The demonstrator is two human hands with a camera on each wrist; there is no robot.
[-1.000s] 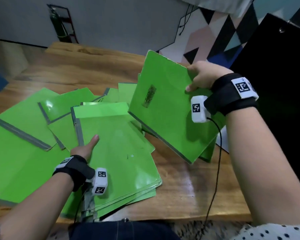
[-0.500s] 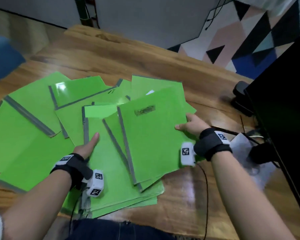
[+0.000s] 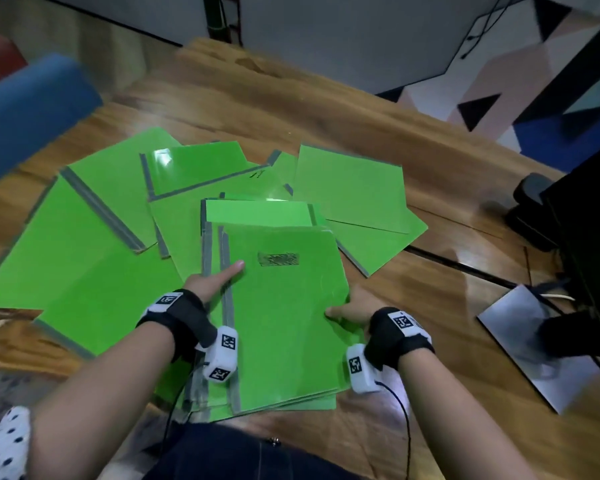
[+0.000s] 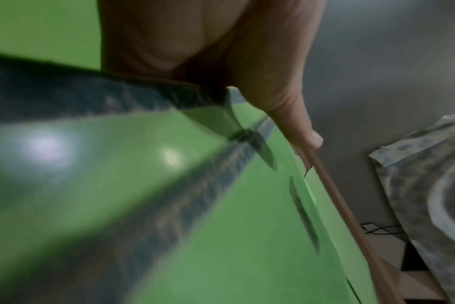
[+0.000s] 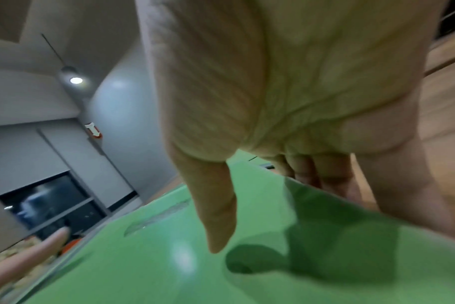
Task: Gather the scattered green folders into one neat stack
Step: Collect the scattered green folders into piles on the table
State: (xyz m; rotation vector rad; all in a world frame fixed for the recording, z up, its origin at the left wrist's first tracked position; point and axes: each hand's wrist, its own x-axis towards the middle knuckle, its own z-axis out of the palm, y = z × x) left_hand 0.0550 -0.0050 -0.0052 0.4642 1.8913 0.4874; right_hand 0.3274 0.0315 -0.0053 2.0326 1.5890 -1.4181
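A stack of green folders (image 3: 278, 341) with grey spine strips lies at the table's near edge in front of me. Its top folder (image 3: 284, 299) carries a small dark label. My right hand (image 3: 350, 308) pinches this folder's right edge, thumb (image 5: 216, 205) on top and fingers (image 5: 314, 170) beneath. My left hand (image 3: 212, 282) holds the stack's left spine side, with the thumb (image 4: 296, 125) lying on the top folder (image 4: 221, 205) and the fingers hidden under it. Several more green folders lie fanned out behind: a large one at left (image 3: 66, 237), one at the back (image 3: 194, 168), one at right (image 3: 350, 188).
The wooden table (image 3: 326, 116) stretches back to a grey wall. A black monitor (image 3: 596, 237) and its stand base (image 3: 530, 209) stand at the right, with a pale sheet (image 3: 513, 327) and cables in front. A blue chair back (image 3: 25, 109) is at the far left.
My right hand has carried the labelled folder down from the raised right side and laid it on the near stack, squared to it. My left hand stayed at the stack's left edge.
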